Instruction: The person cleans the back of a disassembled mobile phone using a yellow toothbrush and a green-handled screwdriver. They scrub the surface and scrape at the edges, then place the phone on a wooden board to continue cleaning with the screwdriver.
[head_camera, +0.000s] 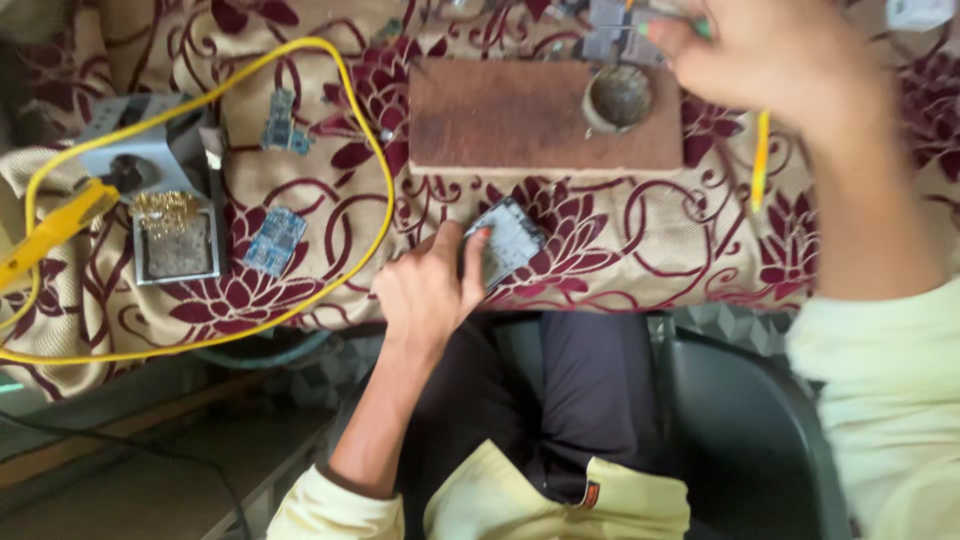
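Pinching grey circuit board (510, 243) at table edge, left hand (425, 290) beside it.

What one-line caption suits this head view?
Left hand pins a small circuit board on the floral cloth; right hand reaches past it.

A: Cream cloth table cover (620, 250) with maroon flowers and curling vines, that pattern runs right across.

B: And a bright yellow cable (372, 150) looping over it, same yellow on the tool handle (50, 232) at the left.

A: Two small blue circuit boards (273, 240), a grey metal stand (150, 150) with brassy gold wire wool (165, 212).

B: Reddish-brown wooden block (500, 112), dull greenish round tin (618, 97) on top.

A: Pale yellow sleeves (880, 380), dark trousers (560, 390), black chair (740, 430).
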